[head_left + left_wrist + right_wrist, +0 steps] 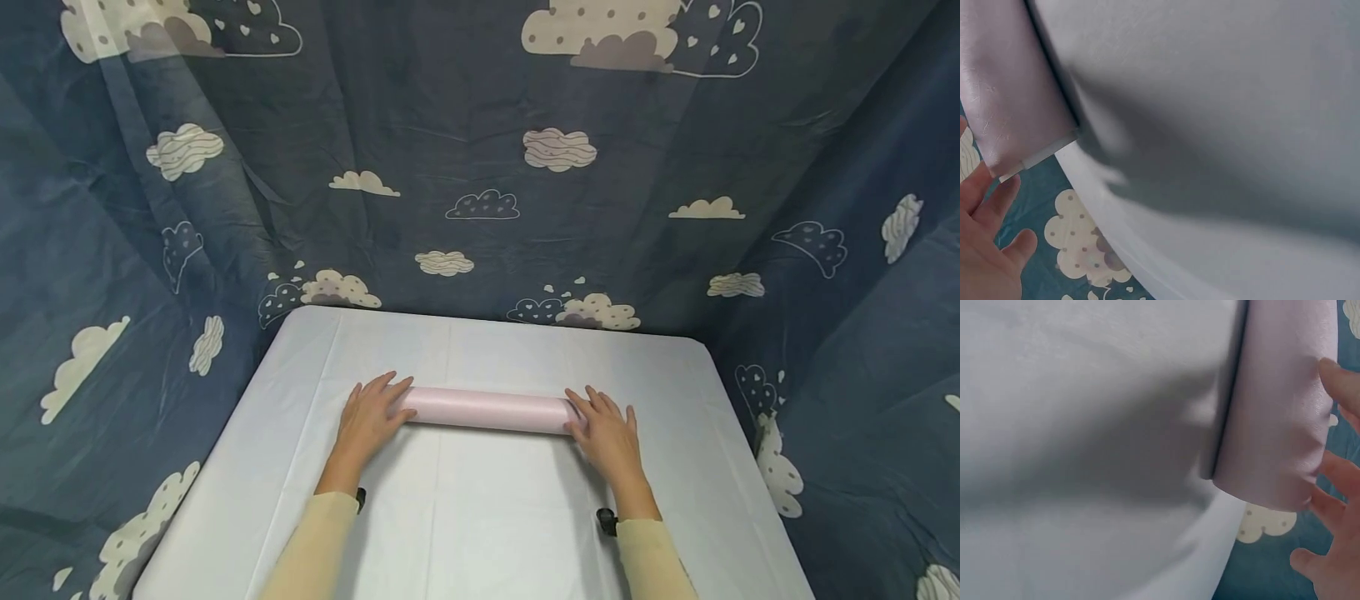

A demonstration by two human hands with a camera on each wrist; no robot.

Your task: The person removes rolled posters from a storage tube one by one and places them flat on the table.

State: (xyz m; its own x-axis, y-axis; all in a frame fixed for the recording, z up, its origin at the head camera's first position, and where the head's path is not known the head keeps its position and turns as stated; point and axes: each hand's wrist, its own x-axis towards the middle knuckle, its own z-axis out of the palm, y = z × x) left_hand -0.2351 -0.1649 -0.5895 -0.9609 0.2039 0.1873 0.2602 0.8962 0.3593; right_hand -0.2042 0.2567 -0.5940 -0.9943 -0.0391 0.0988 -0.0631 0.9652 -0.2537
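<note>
A roll of pink sheet material (487, 408) lies crosswise over the white table. Its surface has a faint grainy texture, and a pale inner edge shows at its left end in the left wrist view. My left hand (369, 418) holds that end, thumb on the near side and fingers reaching over the far side. At the opposite end my right hand (606, 437) holds the roll in much the same way, its fingers spread. In the right wrist view, fingertips (1333, 378) touch the roll's side. The undersides of both hands are hidden.
The white-covered table (480, 500) has a rounded far edge. Dark blue curtains (450, 100) with a cloud print hang behind it and along both sides. Each wrist wears a small black device (607, 522). Shadows of the hands fall across the cover.
</note>
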